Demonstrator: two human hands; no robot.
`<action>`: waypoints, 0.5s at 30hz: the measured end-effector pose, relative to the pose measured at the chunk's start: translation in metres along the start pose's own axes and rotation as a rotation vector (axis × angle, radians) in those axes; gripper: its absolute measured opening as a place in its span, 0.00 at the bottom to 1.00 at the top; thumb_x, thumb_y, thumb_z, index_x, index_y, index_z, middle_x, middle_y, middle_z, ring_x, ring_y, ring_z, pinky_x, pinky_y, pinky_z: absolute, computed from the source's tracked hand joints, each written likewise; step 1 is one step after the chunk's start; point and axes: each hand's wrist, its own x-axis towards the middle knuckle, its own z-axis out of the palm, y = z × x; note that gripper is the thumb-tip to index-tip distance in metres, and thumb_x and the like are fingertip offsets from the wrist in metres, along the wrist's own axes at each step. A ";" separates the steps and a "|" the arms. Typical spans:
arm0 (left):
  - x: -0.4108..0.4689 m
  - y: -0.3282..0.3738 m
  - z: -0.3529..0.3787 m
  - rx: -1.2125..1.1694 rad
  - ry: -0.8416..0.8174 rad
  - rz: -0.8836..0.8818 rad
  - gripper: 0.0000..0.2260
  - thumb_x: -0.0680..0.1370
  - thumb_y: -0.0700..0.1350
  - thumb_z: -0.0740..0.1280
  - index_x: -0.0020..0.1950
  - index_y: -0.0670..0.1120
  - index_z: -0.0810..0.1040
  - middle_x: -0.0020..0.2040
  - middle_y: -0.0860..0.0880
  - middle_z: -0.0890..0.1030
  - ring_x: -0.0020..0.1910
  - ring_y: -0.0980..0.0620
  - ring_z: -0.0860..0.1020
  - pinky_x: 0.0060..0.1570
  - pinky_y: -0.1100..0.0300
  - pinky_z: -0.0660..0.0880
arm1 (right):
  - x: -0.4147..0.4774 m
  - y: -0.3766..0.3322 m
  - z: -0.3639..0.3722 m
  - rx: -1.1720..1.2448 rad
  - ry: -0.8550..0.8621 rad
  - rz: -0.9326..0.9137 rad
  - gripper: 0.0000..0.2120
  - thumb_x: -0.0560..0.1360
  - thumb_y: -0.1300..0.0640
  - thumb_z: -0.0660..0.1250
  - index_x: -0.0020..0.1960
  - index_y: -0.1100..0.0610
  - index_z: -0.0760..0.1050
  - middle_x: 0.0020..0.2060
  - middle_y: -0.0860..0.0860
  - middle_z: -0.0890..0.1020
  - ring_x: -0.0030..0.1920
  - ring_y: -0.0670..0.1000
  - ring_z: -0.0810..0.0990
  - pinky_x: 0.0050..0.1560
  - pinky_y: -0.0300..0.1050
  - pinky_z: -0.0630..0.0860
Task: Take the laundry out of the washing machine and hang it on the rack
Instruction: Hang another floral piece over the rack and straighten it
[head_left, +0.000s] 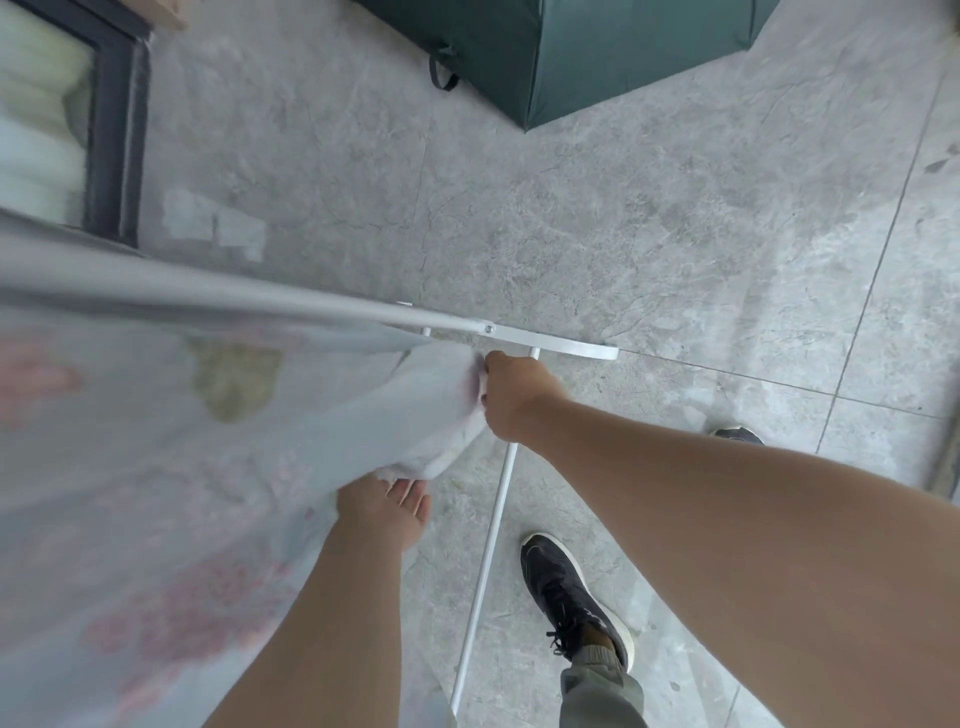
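Sheet (156, 441): pale grey fabric with faded pink and yellow print, blurred, draped over the white rack (550, 347) at frame left. Right hand (511, 397): closed on the sheet's bunched edge, just below the rack's top rail. Left hand (387, 512): palm open, fingers spread, under the hanging fold, touching it. Rack leg: slants down to the grey tiled floor (623, 208). Black shoe (571, 597): beside the leg. Dark green bag (597, 52): far side, on the floor.

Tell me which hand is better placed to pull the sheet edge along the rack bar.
The right hand: its grip is already closed on the sheet edge just below the rack bar. The left hand is open, lower, under the hanging fold.
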 end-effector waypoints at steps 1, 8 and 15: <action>-0.011 -0.005 -0.005 0.043 0.011 -0.007 0.21 0.83 0.55 0.54 0.69 0.44 0.68 0.68 0.46 0.74 0.65 0.46 0.75 0.61 0.52 0.71 | -0.009 0.000 -0.006 -0.042 -0.017 -0.003 0.24 0.76 0.66 0.65 0.70 0.58 0.65 0.60 0.57 0.76 0.58 0.60 0.78 0.51 0.52 0.78; -0.140 -0.025 -0.024 0.170 -0.060 -0.047 0.24 0.84 0.52 0.57 0.77 0.44 0.61 0.64 0.45 0.74 0.59 0.45 0.78 0.59 0.52 0.72 | -0.105 -0.008 -0.074 -0.069 0.001 0.028 0.19 0.76 0.65 0.58 0.67 0.60 0.67 0.53 0.56 0.76 0.55 0.60 0.79 0.49 0.51 0.76; -0.292 -0.012 -0.039 0.249 -0.206 0.165 0.18 0.81 0.49 0.64 0.69 0.45 0.71 0.61 0.47 0.77 0.57 0.47 0.80 0.56 0.55 0.72 | -0.209 -0.048 -0.147 0.228 0.181 -0.113 0.24 0.81 0.59 0.59 0.77 0.53 0.62 0.66 0.54 0.77 0.62 0.56 0.78 0.59 0.48 0.77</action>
